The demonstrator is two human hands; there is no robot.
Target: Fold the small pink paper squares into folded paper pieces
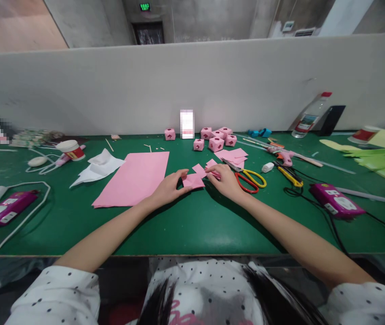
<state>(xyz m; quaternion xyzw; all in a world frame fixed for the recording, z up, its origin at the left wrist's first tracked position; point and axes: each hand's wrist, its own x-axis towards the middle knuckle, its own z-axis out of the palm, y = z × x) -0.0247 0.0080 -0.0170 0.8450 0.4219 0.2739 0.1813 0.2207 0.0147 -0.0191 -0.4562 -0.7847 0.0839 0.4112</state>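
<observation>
In the middle of the green table, my left hand (pixel 170 186) grips the left edge of a small folded piece of pink paper (pixel 194 181) between thumb and fingers. Close beside it, my right hand (pixel 227 181) has its fingers closed on pink paper at the right; part of that paper is hidden by the fingers. Open scissors (pixel 256 178) with red and yellow handles lie just right of my right hand. Behind it are loose pink paper pieces (pixel 236 155). A stack of pink sheets (pixel 145 180) lies left of my left hand.
Several pink paper cubes (pixel 216 144) stand near the grey partition (pixel 138 90). A crumpled white tissue (pixel 99 168) and paper cup (pixel 71 149) are on the left. At right are a pink glue gun (pixel 284 156), cutter (pixel 290 175), purple pack (pixel 336 200), cables and bottle (pixel 309 118).
</observation>
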